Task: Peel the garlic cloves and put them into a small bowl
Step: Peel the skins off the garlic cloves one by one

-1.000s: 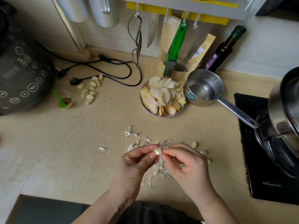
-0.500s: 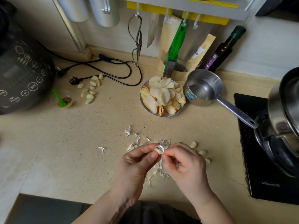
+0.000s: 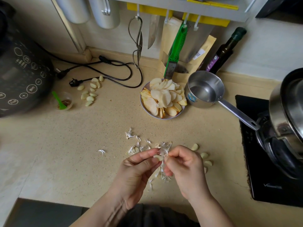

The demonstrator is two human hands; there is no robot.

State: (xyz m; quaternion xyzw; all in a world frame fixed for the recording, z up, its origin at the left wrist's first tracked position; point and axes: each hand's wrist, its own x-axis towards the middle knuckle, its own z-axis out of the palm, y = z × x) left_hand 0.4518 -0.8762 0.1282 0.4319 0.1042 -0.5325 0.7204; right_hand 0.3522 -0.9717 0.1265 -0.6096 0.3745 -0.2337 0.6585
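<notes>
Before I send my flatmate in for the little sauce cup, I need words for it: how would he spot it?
Start at the big black cooker at the counter's left edge. Right beside its base stands a small clear plastic cup. Unlike the loose garlic cloves next to it, it holds brown sauce and a bright green spoon.

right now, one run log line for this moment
step: peeling | left hand: pinches garlic clove | right hand: pulls skin | peeled cloves: on counter beside right hand
</notes>
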